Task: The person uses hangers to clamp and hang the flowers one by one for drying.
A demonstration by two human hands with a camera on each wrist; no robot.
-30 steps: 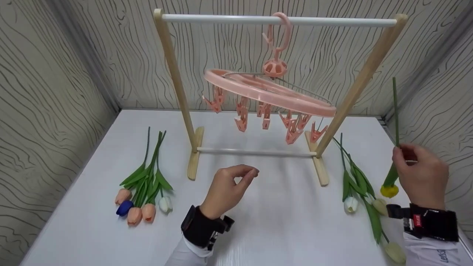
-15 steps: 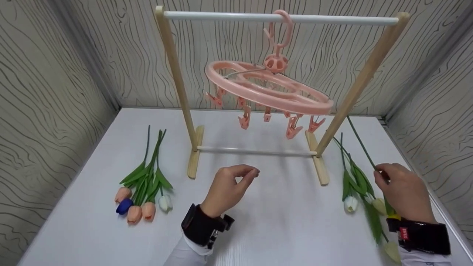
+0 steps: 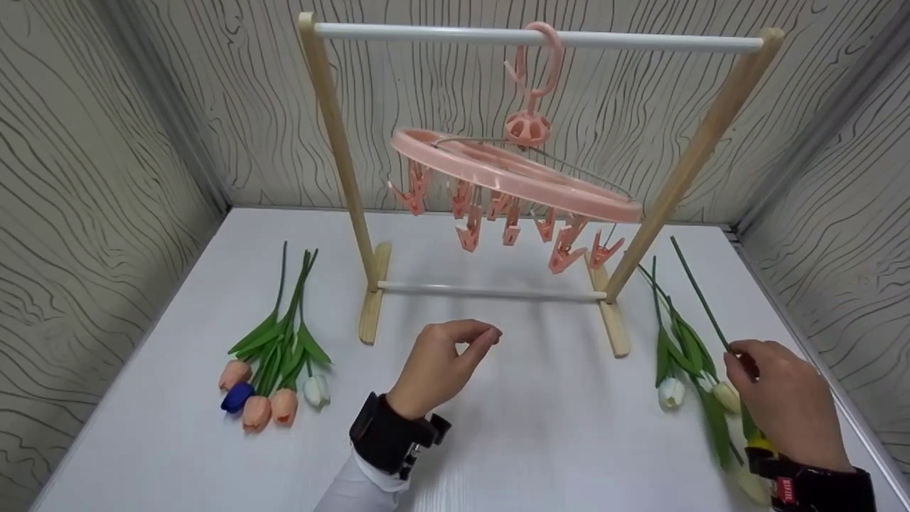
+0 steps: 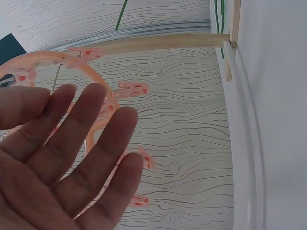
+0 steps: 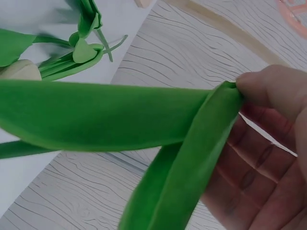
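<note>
My right hand, at the right of the table, pinches a yellow artificial tulip by its green stem, between thumb and fingertips. The stem points up and away, while the bloom hangs down near the wrist, partly covered. The right wrist view shows the tulip's broad green leaves beside the palm. My left hand is held over the middle of the table, holding nothing, its fingers relaxed and thumb close to the forefinger. Beyond it, a pink round clip hanger with several dangling pegs hangs tilted from a stand.
The stand has wooden posts and a white top rail. Left of it on the white table lie several tulips, peach, blue and white. More pale tulips lie at right, near my right hand. Patterned panels surround the table.
My right hand has moved down and toward me with the yellow tulip, whose stem now leans to the left. The clip hanger has rocked slightly. My left hand has stayed nearly still.
</note>
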